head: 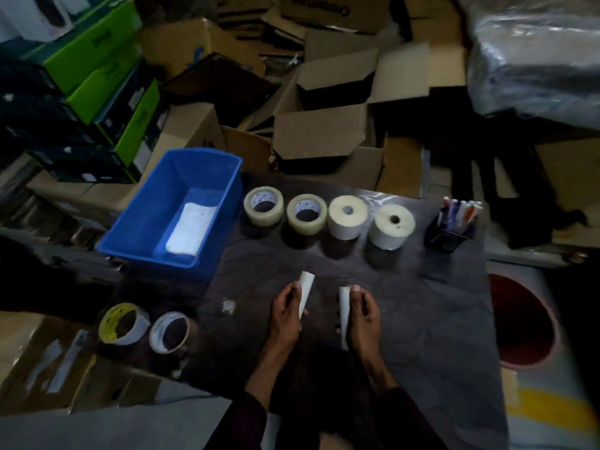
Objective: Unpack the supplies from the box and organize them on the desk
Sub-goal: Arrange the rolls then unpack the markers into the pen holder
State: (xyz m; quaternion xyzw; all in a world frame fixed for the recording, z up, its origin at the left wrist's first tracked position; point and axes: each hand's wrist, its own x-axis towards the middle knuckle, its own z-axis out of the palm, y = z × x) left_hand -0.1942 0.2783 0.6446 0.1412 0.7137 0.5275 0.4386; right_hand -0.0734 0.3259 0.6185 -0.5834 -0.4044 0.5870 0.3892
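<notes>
On the dark desk (406, 319) my left hand (285, 315) grips a white tube-like roll (306, 292), and my right hand (363, 315) grips a second white roll (344, 311). Both rolls stand slightly tilted above the desk's middle. A blue plastic box (156, 219) at the desk's left holds a white packet (191, 230). Along the far edge sit two clear tape rolls (263, 206) (306, 214) and two white paper rolls (347, 216) (392, 226) in a row. A black pen holder (449, 233) with several pens stands at the right end.
Two more tape rolls (123, 323) (170, 332) lie at the desk's near left. Open cardboard boxes (324, 138) are piled behind the desk. Green and black boxes (107, 86) are stacked at the far left. A red bin (522, 323) stands to the right of the desk.
</notes>
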